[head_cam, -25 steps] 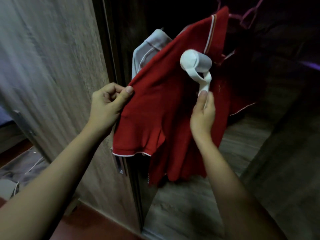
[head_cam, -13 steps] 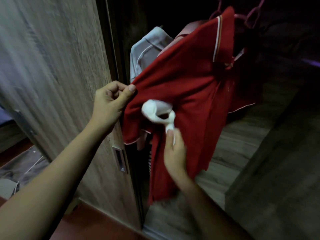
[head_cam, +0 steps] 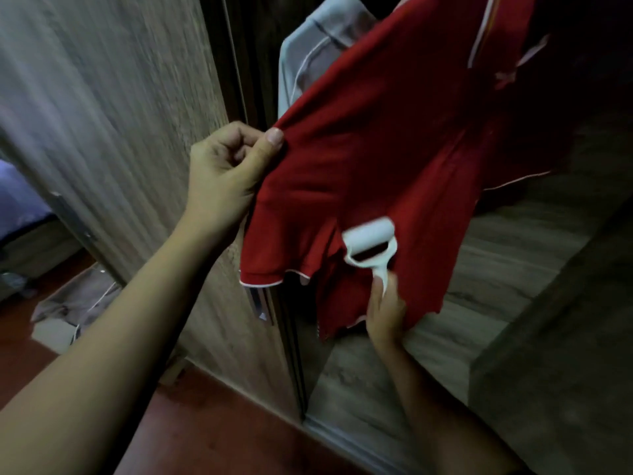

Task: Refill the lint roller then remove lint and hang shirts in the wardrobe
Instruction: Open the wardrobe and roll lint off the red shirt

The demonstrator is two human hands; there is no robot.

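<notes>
A red polo shirt (head_cam: 387, 142) with white trim hangs inside the open wardrobe, its top out of view. My left hand (head_cam: 227, 169) pinches the shirt's left side between thumb and curled fingers and pulls the cloth taut. My right hand (head_cam: 385, 311) grips the handle of a white lint roller (head_cam: 370, 240), whose roll lies against the lower part of the red shirt near the hem. A pale grey shirt (head_cam: 315, 46) hangs behind the red one.
The wooden wardrobe door (head_cam: 113, 108) stands at the left with a metal recessed handle (head_cam: 258, 305). The wardrobe's wooden floor (head_cam: 479, 286) lies below the shirts. Grey clothing (head_cam: 75, 299) lies on the red floor at the left.
My right hand has run the lint roller down the red shirt from near the collar to the hem. My left hand kept its pinch on the shirt.
</notes>
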